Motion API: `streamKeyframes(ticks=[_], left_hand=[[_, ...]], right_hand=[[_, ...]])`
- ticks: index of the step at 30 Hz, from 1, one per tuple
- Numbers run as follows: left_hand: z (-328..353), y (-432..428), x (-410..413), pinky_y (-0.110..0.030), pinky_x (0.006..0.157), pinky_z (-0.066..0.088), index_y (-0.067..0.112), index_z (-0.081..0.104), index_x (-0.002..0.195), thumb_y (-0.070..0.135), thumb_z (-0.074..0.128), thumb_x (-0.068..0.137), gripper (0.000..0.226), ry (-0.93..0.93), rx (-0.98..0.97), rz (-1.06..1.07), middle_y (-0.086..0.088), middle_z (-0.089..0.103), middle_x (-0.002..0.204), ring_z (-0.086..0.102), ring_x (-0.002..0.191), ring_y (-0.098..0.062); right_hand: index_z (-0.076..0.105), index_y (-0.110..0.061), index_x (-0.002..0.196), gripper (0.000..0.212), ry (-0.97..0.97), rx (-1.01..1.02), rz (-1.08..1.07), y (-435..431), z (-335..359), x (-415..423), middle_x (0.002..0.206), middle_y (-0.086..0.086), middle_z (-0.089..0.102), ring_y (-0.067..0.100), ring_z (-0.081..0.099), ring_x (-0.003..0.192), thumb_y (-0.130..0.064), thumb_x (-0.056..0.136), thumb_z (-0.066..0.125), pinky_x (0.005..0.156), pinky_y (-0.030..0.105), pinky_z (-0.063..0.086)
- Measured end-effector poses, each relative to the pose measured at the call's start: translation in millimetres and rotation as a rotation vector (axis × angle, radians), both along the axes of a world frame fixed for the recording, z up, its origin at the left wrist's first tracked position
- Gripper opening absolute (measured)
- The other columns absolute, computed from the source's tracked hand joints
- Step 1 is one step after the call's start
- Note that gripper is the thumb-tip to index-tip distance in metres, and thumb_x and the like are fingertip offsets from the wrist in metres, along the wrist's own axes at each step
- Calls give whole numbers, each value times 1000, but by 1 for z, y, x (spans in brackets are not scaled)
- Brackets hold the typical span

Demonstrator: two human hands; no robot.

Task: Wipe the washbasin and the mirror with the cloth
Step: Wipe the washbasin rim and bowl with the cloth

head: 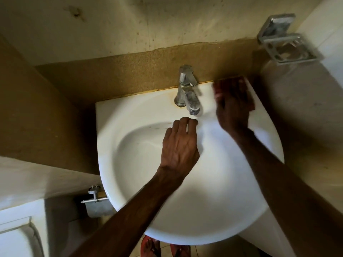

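**basinbuff:** Washbasin (130, 182) fills most of the middle of the frame, white and glossy, so that's the surface being worked. The right hand (233, 106) is up at centre right, pressed flat on the back rim just beside the tap (187, 89), with a reddish cloth (248, 89) under the palm and fingers. It's all blurred, so I'd guess mid-swipe. To do this bit well I'd keep the palm flat for even pressure, follow the rim's curve toward the tap, then work down into the bowl so dirt heads for the drain.

**tilefan:** Makes sense. And the left hand (181, 143)?

**basinbuff:** It's in the middle of the frame over the bowl's back slope, fingers loosely spread and holding nothing. Can't tell if it's touching the porcelain or just hovering. Might be bracing, which isn't a bad idea on a slick rim.

**tilefan:** How does the basin itself look?

**basinbuff:** Mostly clean, but there's a brownish ring around the tap base and yellowing along the seam where the back edge meets the wall, upper middle of the frame. A few faint dark marks sit on the inner slope left of the left hand. Those need a folded cloth corner and firmer rubbing, I reckon. The cloth is mostly hidden by the hand; only its far edge shows. Mirror isn't in the shot.
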State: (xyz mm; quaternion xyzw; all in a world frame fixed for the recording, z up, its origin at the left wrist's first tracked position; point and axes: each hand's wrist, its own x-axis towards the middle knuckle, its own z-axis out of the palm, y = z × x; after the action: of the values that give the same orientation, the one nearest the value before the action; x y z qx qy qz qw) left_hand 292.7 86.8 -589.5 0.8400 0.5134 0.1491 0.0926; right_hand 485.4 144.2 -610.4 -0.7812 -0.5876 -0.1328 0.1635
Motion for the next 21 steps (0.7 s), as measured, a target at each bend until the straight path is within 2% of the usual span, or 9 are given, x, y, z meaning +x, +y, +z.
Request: streamKeyframes(ticks=[2, 5, 7, 9, 10, 12, 15, 17, 21], left_hand=[[4, -1, -6, -36, 80, 50, 12, 60, 124, 9, 58, 70, 53, -26, 11, 46, -7, 62, 120, 59, 103, -29], [13, 0, -14, -34, 87, 47, 11, 56, 127, 22, 37, 75, 57, -35, 7, 120, -9, 57, 129, 54, 112, -29], [17, 2, -18, -35, 90, 46, 9, 55, 129, 25, 26, 68, 69, -31, 2, 148, -9, 54, 133, 52, 116, -30], [18, 5, -21, -36, 94, 46, 7, 52, 133, 22, 28, 65, 73, 16, -1, 149, -10, 51, 138, 51, 119, -31], [17, 7, -22, -36, 95, 46, 7, 51, 134, 19, 31, 65, 73, 42, -6, 149, -11, 50, 139, 51, 120, -32], [15, 10, -22, -36, 95, 45, 5, 49, 136, 14, 44, 66, 71, 83, -28, 147, -12, 49, 138, 50, 119, -32], [14, 11, -21, -37, 95, 45, 6, 49, 135, 12, 60, 61, 74, 121, -67, 142, -13, 49, 136, 49, 118, -32], [15, 12, -22, -37, 95, 45, 7, 47, 135, 11, 60, 62, 75, 134, -76, 129, -13, 48, 136, 48, 118, -32], [16, 12, -26, -38, 96, 47, 7, 48, 137, 6, 63, 66, 72, 137, -82, 110, -14, 49, 137, 49, 120, -33]], right_hand=[[52, -12, 150, 54, 133, 7, 236, -2, 2, -38, 157, 16, 49, 38, 38, 150, -37, 107, 29, 124, 53, 27], [54, -5, 146, 48, 266, 106, 374, -10, 2, -60, 151, 16, 55, 36, 43, 147, -21, 101, 46, 121, 58, 32], [52, -4, 148, 48, 187, 101, 474, -13, 2, -43, 154, 17, 52, 34, 40, 150, -19, 104, 40, 123, 57, 30], [54, -5, 147, 44, 64, 99, 554, -7, -4, -11, 155, 16, 51, 32, 38, 152, -20, 109, 38, 122, 54, 33], [56, -8, 147, 42, 32, 106, 542, -3, -4, 3, 155, 14, 52, 32, 38, 152, -21, 110, 41, 120, 54, 35], [54, -18, 151, 42, 17, 136, 387, 1, -5, 22, 157, 10, 51, 31, 38, 152, -26, 110, 46, 122, 50, 34], [49, -23, 154, 45, 89, 128, 127, -6, -6, 19, 161, 6, 46, 28, 34, 154, -29, 109, 43, 124, 42, 23], [52, -18, 152, 45, 161, 172, 62, -12, -12, 2, 159, 8, 48, 29, 34, 154, -24, 108, 44, 126, 46, 22], [55, -9, 147, 42, 281, 306, 81, -30, -27, -47, 155, 12, 53, 33, 38, 151, -9, 106, 48, 125, 56, 26]])
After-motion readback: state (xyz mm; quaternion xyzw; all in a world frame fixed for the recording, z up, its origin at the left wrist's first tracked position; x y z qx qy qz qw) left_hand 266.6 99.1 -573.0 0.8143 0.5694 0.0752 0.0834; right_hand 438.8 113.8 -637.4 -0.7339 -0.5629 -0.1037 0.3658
